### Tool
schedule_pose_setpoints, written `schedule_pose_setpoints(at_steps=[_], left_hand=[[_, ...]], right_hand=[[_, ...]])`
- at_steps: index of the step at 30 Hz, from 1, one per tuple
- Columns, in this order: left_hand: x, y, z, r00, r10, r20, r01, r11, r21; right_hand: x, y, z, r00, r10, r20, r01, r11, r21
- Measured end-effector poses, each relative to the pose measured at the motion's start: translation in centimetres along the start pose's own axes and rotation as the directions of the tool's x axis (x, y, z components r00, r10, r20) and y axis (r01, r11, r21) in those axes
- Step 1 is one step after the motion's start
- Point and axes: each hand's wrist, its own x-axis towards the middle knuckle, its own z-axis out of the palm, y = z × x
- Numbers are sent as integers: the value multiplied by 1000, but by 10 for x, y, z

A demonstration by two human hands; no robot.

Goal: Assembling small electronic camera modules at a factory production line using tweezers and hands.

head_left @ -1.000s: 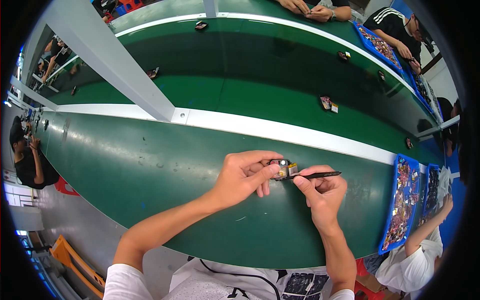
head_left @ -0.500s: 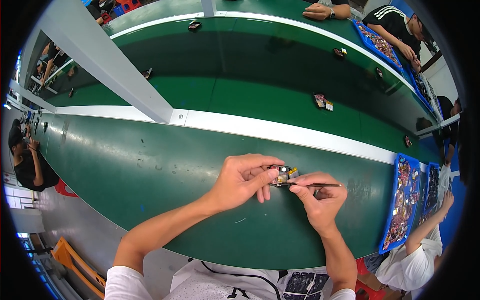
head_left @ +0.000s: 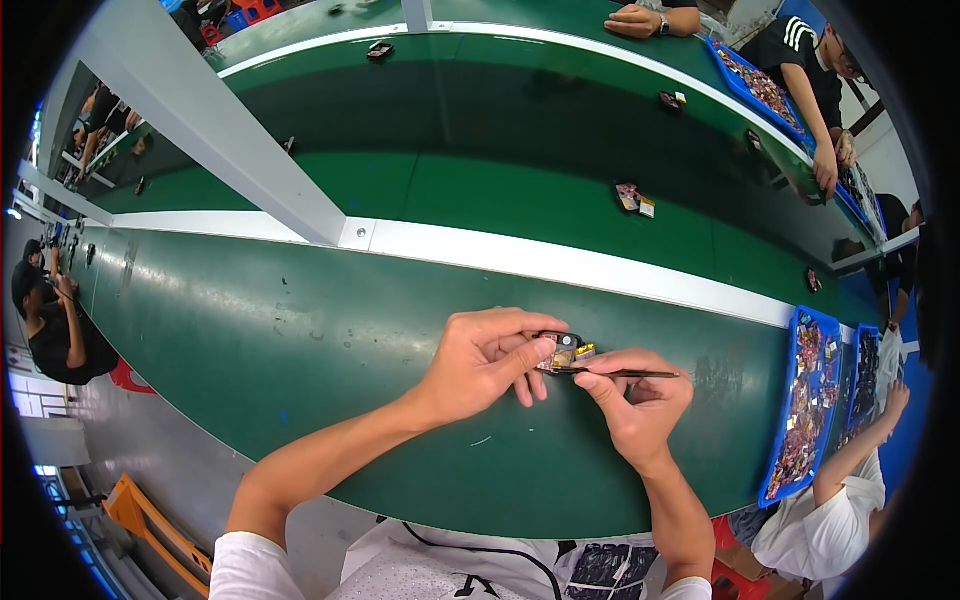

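My left hand [head_left: 483, 358] is closed on a small black electronic device casing [head_left: 566, 340], thumb on top and fingers behind. Inside the open casing a reddish circuit part shows, and a yellow-and-silver piece [head_left: 585, 351], which looks like a small battery, sits at its right side. Pinched between the thumb and fingers of my right hand [head_left: 637, 396] is a thin dark tool [head_left: 640, 374], perhaps tweezers. Its left end reaches the lower edge of the casing, while its other end sticks out to the right. Exactly what the tip touches is too small to tell.
Under my hands lies a green worktop [head_left: 330, 340]. Beyond a white rail [head_left: 540, 263], a green belt [head_left: 500, 190] carries several small devices [head_left: 634, 198]. A blue tray [head_left: 797, 420] of small parts stands right. A grey post [head_left: 215, 120] rises at left. Co-workers sit around.
The tool in my right hand has shifted slightly left across the casing. Devices on the belt have moved a little left. A co-worker at the far right has lowered an arm to the belt.
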Motion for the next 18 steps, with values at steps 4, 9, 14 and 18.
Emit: schedule_pose_setpoints(at_steps=[4,9,14,18], left_hand=[[1,-1,3,1000,-4,-6,4,1000,12],[3,-3,4,999,-23,-43,22,1000,-7],[4,-3,7,999,-17,-46,16,1000,-24],[5,-3,9,999,-18,-42,17,1000,-19]], right_hand=[[1,-2,-2,1000,26,6,-26,1000,-1],[4,-3,-1,997,-78,-6,78,996,-41],[5,-5,-5,979,-195,57,201,969,-143],[5,-4,-7,974,-218,66,226,960,-164]])
